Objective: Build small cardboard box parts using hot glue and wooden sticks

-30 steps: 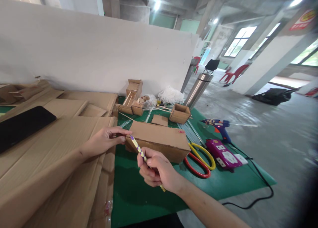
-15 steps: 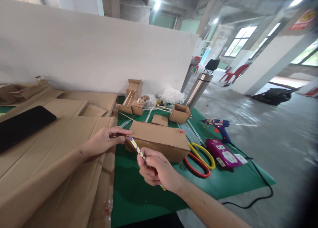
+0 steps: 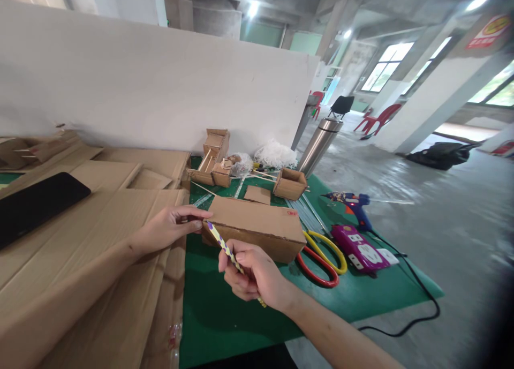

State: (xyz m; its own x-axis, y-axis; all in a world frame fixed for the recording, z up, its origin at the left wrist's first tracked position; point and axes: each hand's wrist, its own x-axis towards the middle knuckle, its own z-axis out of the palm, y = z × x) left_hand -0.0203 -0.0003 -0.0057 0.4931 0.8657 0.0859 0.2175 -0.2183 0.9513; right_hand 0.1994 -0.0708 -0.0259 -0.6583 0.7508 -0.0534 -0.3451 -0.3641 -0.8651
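A long cardboard box (image 3: 257, 225) lies on the green mat (image 3: 225, 315) in the middle. My left hand (image 3: 168, 227) pinches the box's left end, thumb and fingers closed on its corner. My right hand (image 3: 252, 275) is closed on a yellow pencil with purple dots (image 3: 223, 244). The pencil's tip rests against the box's left front edge, just beside my left fingertips.
Flat cardboard sheets (image 3: 92, 235) cover the left, with a black phone (image 3: 36, 203) on them. Scissors with red and yellow handles (image 3: 321, 256), a purple power strip (image 3: 359, 249) and a blue glue gun (image 3: 353, 204) lie to the right. Small cardboard boxes (image 3: 289, 184) and a steel flask (image 3: 319, 144) stand behind.
My right hand and the pencil have shifted slightly left and down along the box's edge. The left hand holds still.
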